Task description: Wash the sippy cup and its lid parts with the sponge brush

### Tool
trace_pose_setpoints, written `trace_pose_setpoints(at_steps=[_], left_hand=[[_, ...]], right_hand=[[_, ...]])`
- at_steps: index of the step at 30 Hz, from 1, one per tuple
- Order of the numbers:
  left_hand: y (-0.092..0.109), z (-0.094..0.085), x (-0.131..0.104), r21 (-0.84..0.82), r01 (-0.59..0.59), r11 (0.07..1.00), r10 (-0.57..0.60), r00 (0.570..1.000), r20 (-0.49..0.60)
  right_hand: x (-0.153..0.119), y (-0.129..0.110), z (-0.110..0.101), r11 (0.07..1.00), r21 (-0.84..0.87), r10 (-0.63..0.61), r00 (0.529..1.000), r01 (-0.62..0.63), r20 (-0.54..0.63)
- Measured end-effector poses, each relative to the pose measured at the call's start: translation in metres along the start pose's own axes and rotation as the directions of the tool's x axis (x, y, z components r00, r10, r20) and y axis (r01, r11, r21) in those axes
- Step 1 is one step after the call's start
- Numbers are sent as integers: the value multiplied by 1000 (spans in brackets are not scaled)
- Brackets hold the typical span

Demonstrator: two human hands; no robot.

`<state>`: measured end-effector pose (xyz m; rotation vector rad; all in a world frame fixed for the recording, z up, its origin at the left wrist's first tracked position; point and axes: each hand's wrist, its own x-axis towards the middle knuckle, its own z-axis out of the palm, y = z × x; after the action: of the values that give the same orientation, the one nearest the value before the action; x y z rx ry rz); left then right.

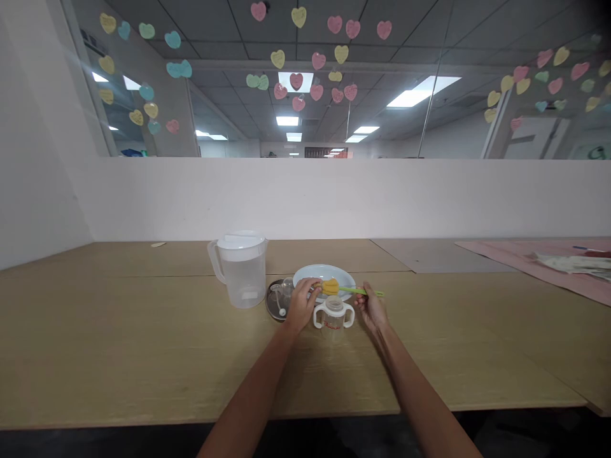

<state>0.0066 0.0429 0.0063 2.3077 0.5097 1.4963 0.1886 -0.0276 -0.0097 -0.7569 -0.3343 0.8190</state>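
My right hand is closed around the green handle of a bottle brush with a yellow sponge head. At the sponge end, the fingers of my left hand pinch the yellow head. The brush lies level over a white oval dish. Just in front of the dish, between my hands, a clear baby bottle with two white handles stands upright and uncapped. Beside my left hand is a round metal tray with a straw piece and a clear dome-shaped cover, partly hidden by the hand.
A clear lidded pitcher stands left of the metal tray. At the far right, a pink cloth bears white material and a pen. A small flat pale piece lies at the back left. A white wall rises behind the table.
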Motion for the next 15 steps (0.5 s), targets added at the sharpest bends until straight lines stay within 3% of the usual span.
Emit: trace_pose_setpoints(at_steps=[5, 15], left_hand=[[-3, -6, 3, 15, 1, 1000, -1, 1000, 23], [1, -10, 1, 14, 34, 999, -34, 999, -11]], right_hand=[[4, 0, -2, 999, 11, 46, 999, -46, -9], [13, 3, -9, 998, 57, 22, 1000, -21, -21]])
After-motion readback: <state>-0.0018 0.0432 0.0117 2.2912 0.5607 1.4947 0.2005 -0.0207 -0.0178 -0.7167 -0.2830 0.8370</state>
